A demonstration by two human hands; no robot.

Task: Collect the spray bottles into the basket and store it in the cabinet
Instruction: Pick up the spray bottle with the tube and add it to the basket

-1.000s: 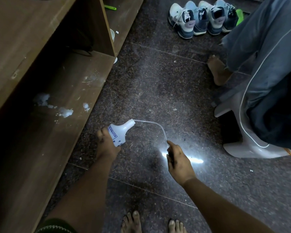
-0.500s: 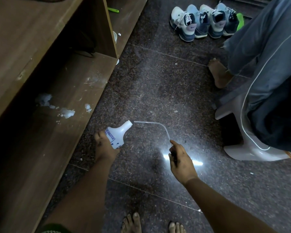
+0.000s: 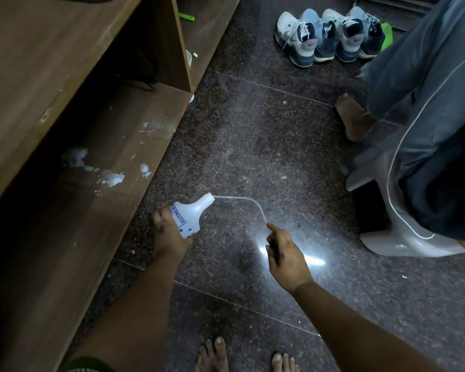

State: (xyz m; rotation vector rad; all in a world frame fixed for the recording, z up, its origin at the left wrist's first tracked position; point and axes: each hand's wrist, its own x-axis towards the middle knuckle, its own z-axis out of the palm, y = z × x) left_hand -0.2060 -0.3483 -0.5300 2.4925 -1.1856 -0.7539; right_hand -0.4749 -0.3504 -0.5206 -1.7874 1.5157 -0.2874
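White plastic bottle lies tilted in the left hand, gripped at its base above the floor. Right hand pinches the sprayer head; its tube enters the neck, probably for reassembly. No basket visible.

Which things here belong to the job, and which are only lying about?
For the job:
- spray bottle, in the left hand
- its tube, its far end at the right hand
- cabinet

Lying about:
- sneakers
- white crumbs on the shelf
- plastic chair
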